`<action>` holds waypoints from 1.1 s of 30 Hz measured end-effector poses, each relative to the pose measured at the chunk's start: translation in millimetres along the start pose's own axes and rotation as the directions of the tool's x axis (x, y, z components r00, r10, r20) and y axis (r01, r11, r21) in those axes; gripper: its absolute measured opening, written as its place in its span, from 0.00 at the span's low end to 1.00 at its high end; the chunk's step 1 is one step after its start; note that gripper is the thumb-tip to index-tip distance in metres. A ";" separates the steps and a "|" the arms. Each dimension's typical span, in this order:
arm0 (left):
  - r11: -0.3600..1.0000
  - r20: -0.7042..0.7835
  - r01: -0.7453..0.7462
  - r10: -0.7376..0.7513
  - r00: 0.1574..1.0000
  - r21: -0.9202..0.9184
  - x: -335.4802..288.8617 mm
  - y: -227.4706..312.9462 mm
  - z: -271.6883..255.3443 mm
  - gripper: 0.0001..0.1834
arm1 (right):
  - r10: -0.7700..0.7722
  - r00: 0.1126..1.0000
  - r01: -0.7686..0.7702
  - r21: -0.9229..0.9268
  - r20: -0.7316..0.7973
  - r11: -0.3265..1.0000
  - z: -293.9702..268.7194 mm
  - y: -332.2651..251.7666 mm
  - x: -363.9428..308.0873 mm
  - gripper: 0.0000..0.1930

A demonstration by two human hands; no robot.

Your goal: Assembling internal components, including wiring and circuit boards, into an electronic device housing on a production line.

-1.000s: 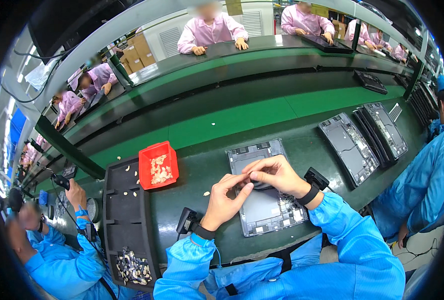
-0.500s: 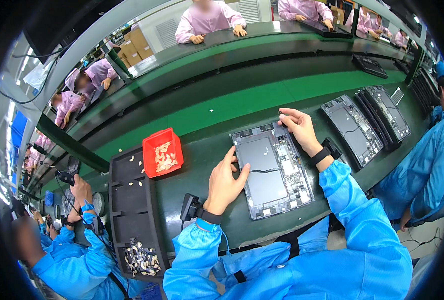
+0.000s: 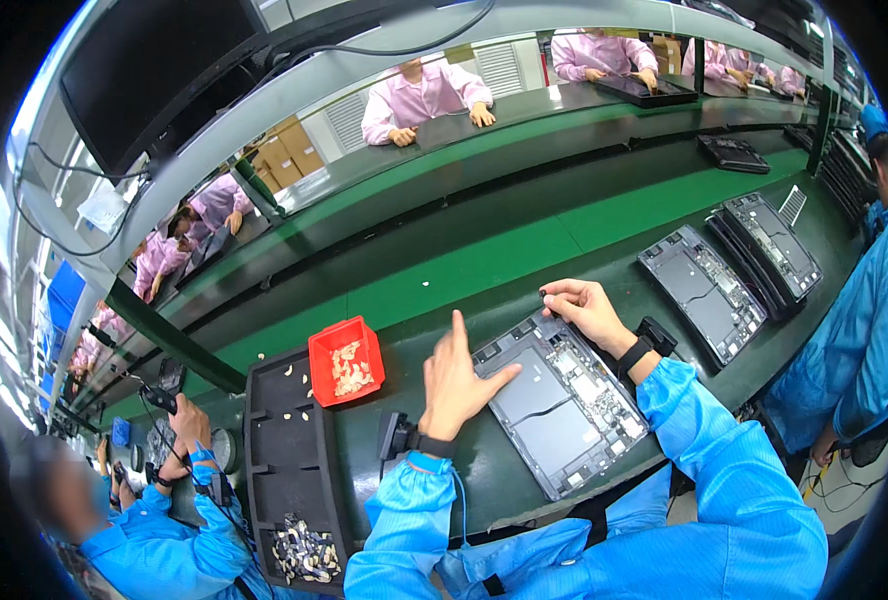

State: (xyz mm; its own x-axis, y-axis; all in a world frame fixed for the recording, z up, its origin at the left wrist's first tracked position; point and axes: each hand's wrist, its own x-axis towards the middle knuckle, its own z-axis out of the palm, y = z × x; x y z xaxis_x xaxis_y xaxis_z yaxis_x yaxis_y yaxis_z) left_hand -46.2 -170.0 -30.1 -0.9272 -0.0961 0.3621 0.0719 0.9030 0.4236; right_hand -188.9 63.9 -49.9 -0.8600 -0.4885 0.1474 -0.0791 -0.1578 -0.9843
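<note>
At the opened device's (image 3: 539, 428) far end (long axis slanting near-right), our right hand (image 3: 584, 306) pinches a dark bit (image 3: 543, 293), left hand (image 3: 454, 382) spread empty alongside.

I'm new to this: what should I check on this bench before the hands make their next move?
1. Opened device inside-up on the bench: ok.
2. Right hand gripping the small dark piece: ok, pinched at the fingertips.
3. Left hand free: ok, fingers spread.
4. Left thumb clear of the device: cannot tell; it overlaps the edge in view.
5. Black tray free of bits: not ok; a dark-and-pale heap lies there.
</note>
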 end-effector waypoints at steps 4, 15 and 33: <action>0.995 0.314 0.097 -0.096 0.945 0.014 24.5 33.4 -16.5 0.68 | -0.031 0.999 0.031 -0.001 -0.020 1.000 1.8 2.1 1.7 0.14; 0.808 0.786 0.487 -0.048 0.617 -0.333 -16.3 50.4 -51.1 0.30 | -0.038 0.998 0.035 0.048 0.045 0.998 9.2 -2.2 -4.3 0.15; -0.042 0.247 0.313 -0.717 0.652 -0.949 -210.8 46.5 -36.7 0.21 | -0.023 0.988 -0.001 -0.154 -0.156 0.988 16.7 -86.9 -168.3 0.06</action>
State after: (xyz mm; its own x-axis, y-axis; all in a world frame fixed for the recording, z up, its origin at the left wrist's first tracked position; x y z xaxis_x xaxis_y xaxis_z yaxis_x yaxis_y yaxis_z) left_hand 166.1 -123.1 -56.2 -0.7464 -0.6069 -0.2729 0.0557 -0.4657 0.8832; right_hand -28.8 145.5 12.4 -0.9260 -0.3451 0.1533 -0.1547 -0.0235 -0.9877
